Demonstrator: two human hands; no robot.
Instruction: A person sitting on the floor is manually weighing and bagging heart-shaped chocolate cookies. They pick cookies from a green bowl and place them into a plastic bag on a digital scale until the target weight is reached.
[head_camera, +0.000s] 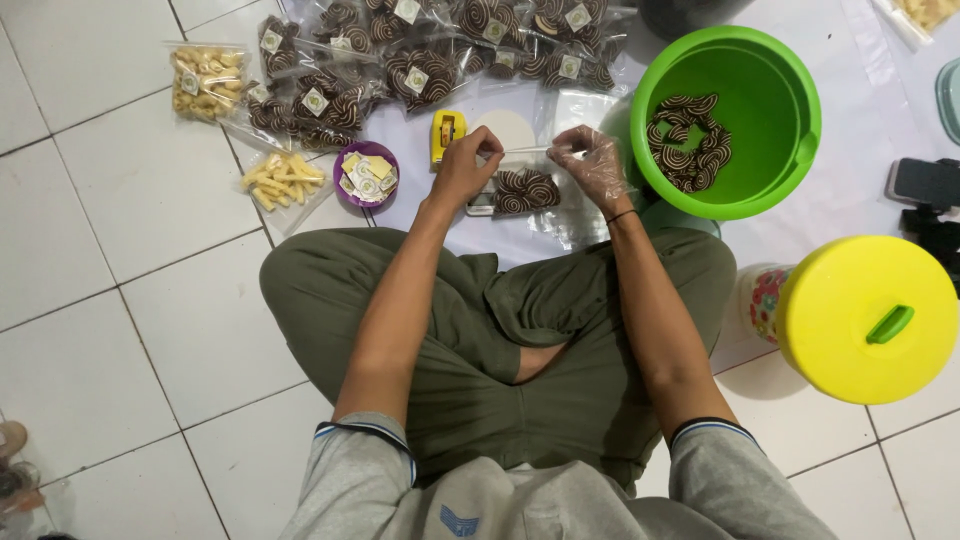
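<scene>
I sit cross-legged on a white tiled floor. My left hand (463, 165) and my right hand (592, 160), which wears a thin clear plastic glove, pinch the top edge of a clear plastic bag (527, 190) between them. The bag holds brown-and-cream striped swirl snacks and rests over a small scale. A green bucket (790, 90) to the right of my right hand holds more of the same snacks (688, 140). A small yellow tape dispenser (447, 133) lies just left of my left hand.
Several sealed bags of swirl snacks (420, 60) lie at the top. Two bags of pale stick snacks (283, 180) lie left. A purple bowl (366, 175) holds small labels. A yellow lidded bucket (866, 318) stands right, a phone (922, 182) beyond it.
</scene>
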